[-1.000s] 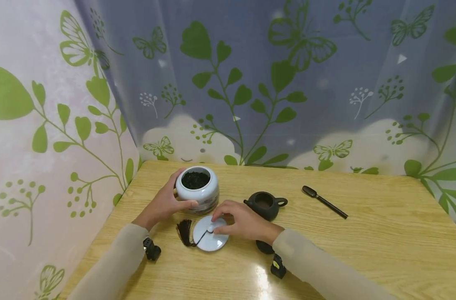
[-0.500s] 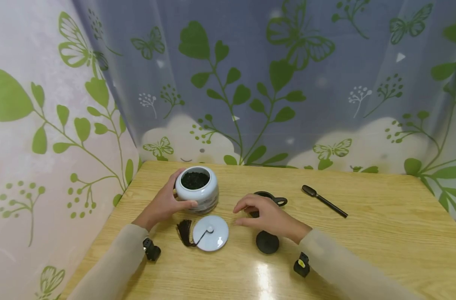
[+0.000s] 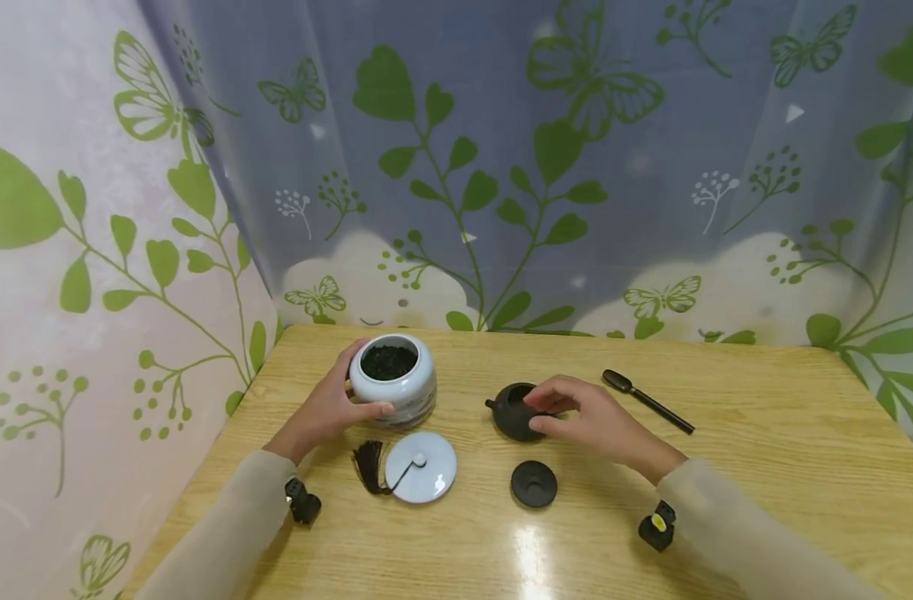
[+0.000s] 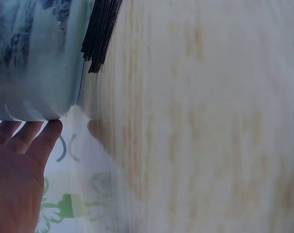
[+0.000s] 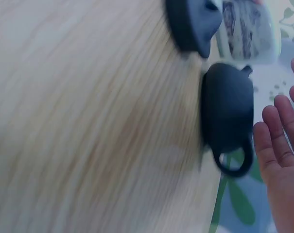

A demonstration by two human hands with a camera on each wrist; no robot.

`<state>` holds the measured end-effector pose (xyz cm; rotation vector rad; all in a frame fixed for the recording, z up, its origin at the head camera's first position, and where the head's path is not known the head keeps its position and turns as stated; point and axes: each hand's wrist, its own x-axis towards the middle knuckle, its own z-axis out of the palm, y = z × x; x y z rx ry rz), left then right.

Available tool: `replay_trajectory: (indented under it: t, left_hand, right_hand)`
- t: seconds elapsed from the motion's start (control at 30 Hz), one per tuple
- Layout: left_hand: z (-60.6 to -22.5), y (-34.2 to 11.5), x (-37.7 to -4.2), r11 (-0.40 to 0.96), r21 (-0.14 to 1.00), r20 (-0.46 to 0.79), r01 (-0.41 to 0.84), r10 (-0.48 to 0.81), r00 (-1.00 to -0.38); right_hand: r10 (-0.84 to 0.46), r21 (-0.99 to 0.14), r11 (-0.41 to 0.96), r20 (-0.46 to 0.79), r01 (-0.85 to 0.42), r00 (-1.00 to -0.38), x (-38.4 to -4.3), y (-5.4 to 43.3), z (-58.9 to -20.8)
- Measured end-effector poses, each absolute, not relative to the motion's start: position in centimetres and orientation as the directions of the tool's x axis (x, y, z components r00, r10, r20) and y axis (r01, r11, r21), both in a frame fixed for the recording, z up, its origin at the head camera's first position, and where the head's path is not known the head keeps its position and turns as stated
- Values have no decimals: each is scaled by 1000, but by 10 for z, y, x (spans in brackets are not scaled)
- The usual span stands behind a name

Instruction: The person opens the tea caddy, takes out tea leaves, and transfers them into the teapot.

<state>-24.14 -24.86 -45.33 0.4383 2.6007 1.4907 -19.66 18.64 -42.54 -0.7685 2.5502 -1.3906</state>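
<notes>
My left hand [image 3: 323,415] holds the white ceramic jar [image 3: 402,398] at its left side, thumb across the front. The jar stands uncovered, with dark dried tea leaves [image 3: 389,362] inside. In front of it lies its white lid [image 3: 436,477], with a dark tassel [image 3: 368,467] on a cord. My right hand [image 3: 595,421] hovers by the small black teapot [image 3: 511,417], fingers loosely bent and holding nothing, and covers its handle in the head view. The right wrist view shows the teapot's loop handle [image 5: 234,170] beside the fingers. The teapot's round black lid [image 3: 534,485] lies in front of it.
A dark scoop [image 3: 651,404] with a long handle lies right of the teapot, beyond my right hand. The wooden table [image 3: 786,467] meets a patterned curtain [image 3: 501,208] at the back and another at the left.
My right hand has left the white lid, where its fingers were at the knob, and moved right to the teapot. The left hand has stayed on the jar.
</notes>
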Motion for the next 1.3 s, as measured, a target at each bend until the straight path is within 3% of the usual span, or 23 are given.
replay_trajectory:
  t: [0.8,1.3]
  left_hand:
    - [-453,-248,-241,461,866,50,195,309,-950]
    - [-454,-248,-242,469,861,49,198,313,-949]
  right_hand:
    - [-317,-769,582,85,-264,-945,-182,272,-427]
    - [-207,-673,710,82,-207,-975,-187,322,-442]
